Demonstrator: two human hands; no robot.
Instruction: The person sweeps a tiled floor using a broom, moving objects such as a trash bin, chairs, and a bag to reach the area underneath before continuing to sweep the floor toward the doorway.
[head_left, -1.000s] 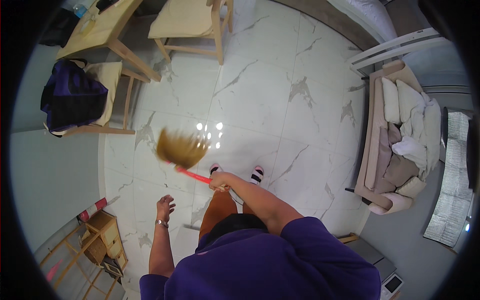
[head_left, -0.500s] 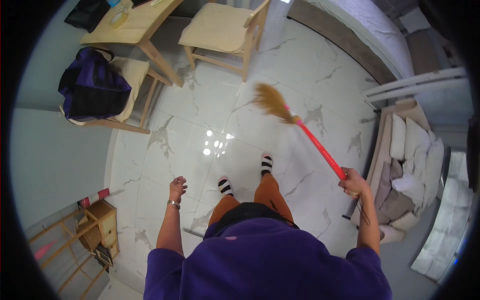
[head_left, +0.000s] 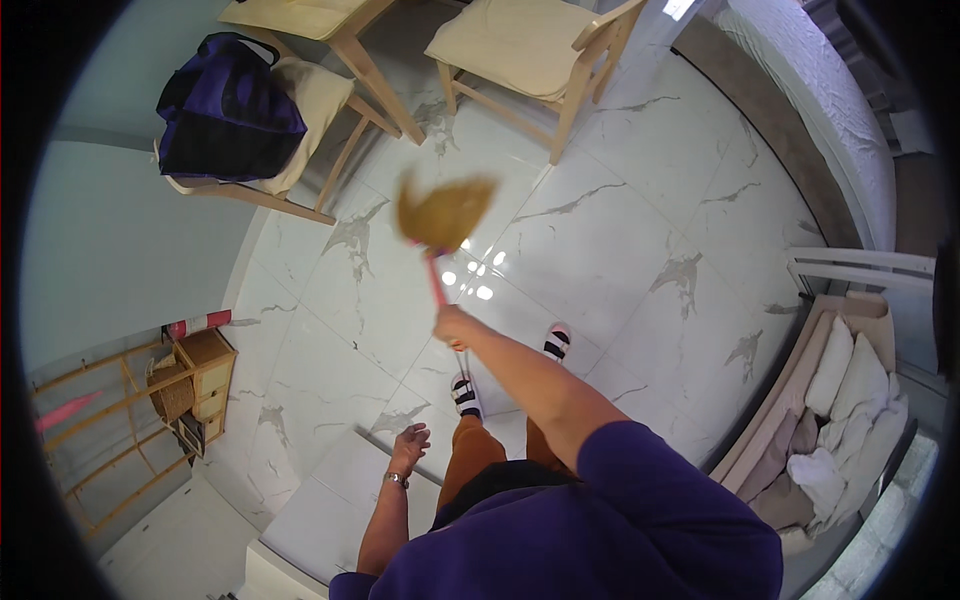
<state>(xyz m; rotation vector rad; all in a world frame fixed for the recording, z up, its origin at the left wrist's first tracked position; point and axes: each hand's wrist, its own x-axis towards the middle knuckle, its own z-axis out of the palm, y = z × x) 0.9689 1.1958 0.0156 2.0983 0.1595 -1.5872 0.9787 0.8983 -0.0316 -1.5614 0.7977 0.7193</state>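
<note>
My right hand (head_left: 458,328) is wrapped round the pink-red handle of a broom (head_left: 447,213), with that arm reaching across in front of my body. The broom's straw-coloured bristles point away from me and are smeared by motion, so I cannot tell whether they touch the floor. Near my left foot hangs my left hand (head_left: 411,444), its fingers loosely apart with nothing in them. Under the broom lies the glossy white marbled tile floor (head_left: 560,240).
A chair (head_left: 510,45) and a table (head_left: 300,15) stand ahead. On another chair rests a purple-black bag (head_left: 225,115). A bed (head_left: 780,140) is far right, a bin-like couch with cushions (head_left: 840,400) nearer. Left are a wooden rack (head_left: 125,365) and small drawers (head_left: 212,385).
My right hand has swept the broom from the right across to the left, in front of me. My view has turned somewhat; the left hand stays low and empty.
</note>
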